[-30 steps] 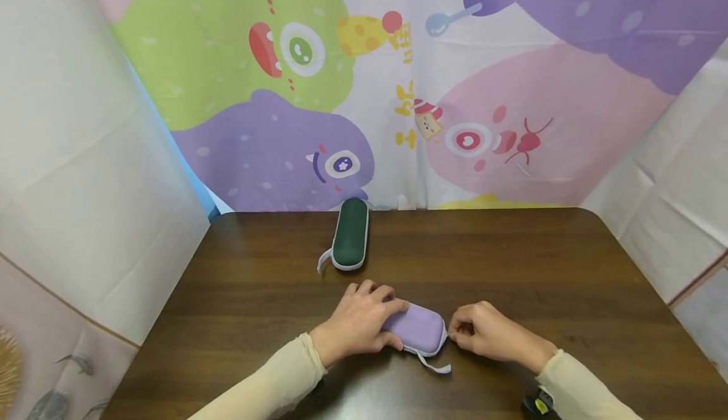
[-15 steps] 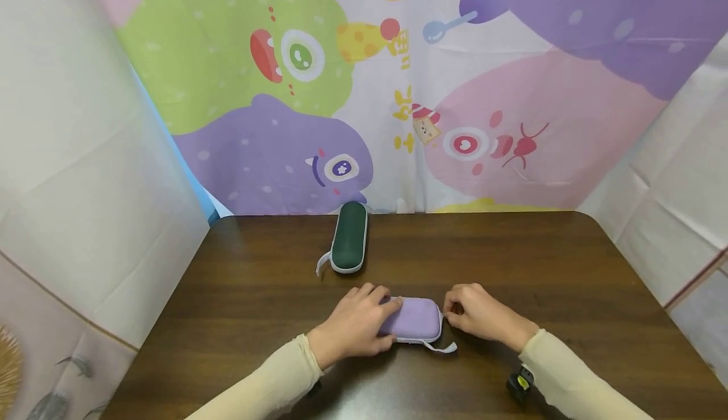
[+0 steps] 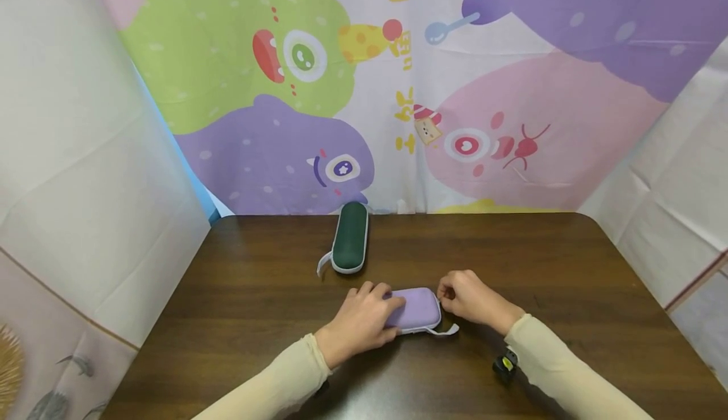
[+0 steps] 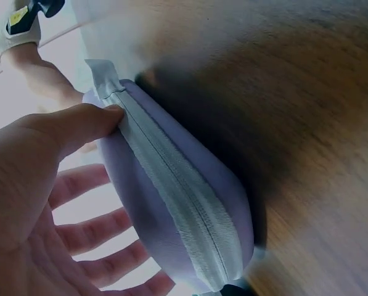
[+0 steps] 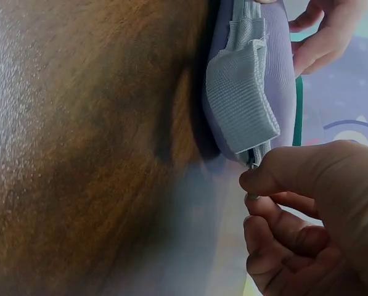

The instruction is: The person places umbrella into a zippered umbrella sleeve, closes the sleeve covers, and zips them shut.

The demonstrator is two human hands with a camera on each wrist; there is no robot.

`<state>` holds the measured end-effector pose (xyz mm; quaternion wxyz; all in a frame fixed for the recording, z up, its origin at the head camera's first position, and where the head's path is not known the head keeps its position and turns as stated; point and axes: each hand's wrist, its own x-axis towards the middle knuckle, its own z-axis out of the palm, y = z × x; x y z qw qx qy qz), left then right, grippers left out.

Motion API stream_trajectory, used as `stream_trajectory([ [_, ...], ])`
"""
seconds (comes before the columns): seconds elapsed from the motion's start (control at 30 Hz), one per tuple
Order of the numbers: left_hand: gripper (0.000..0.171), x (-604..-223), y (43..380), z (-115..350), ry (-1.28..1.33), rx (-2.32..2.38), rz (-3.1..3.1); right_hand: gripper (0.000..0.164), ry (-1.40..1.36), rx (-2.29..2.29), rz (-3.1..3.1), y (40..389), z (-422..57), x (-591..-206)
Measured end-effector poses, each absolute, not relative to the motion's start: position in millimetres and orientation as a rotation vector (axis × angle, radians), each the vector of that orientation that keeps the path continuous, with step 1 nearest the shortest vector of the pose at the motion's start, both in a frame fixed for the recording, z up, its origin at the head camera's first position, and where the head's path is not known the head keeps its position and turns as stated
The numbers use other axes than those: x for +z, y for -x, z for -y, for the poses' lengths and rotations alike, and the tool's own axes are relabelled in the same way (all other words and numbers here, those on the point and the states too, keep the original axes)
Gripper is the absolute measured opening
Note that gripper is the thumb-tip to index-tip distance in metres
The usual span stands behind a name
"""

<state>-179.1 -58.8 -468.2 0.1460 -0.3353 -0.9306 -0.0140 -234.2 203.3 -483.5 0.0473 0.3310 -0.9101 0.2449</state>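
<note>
A purple zippered case (image 3: 419, 308) lies on the table with a grey-white zipper band and a fabric wrist loop (image 3: 446, 330) at its right end. My left hand (image 3: 362, 319) grips its left end, fingers over the top; in the left wrist view the thumb presses on the zipper band (image 4: 171, 185), whose teeth look joined there. At the right end, my right hand (image 3: 471, 298) pinches the small metal zipper pull (image 5: 253, 166) between thumb and index finger, just past the loop. Left-hand fingers cover part of the lid.
A dark green zippered case (image 3: 351, 238) with a pale loop lies farther back, close to the table's rear edge. The brown wooden table (image 3: 256, 306) ends at a cartoon-print curtain (image 3: 398, 180). Pale cloth hangs on both sides.
The purple case has turned counterclockwise, its right end swinging away from me. My right hand has moved away and left along with that end, still pinching at it. The green case stays put.
</note>
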Motion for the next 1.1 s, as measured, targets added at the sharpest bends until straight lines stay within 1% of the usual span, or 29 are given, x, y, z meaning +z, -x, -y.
stream_trajectory([
  [0.33, 0.049, -466, 182, 59, 0.948, -0.065, 2.744, 0.017, -1.008, 0.747, 2.808, 233, -203, -482],
  [0.9, 0.048, -464, 183, 57, 0.92, -0.092, 2.786, 0.02, -0.999, 0.774, 2.891, 223, -203, -471],
  [1.1, 0.049, -464, 183, 57, 0.927, -0.096, 2.784, 0.024, -1.025, 0.79, 2.878, 220, -204, -470],
])
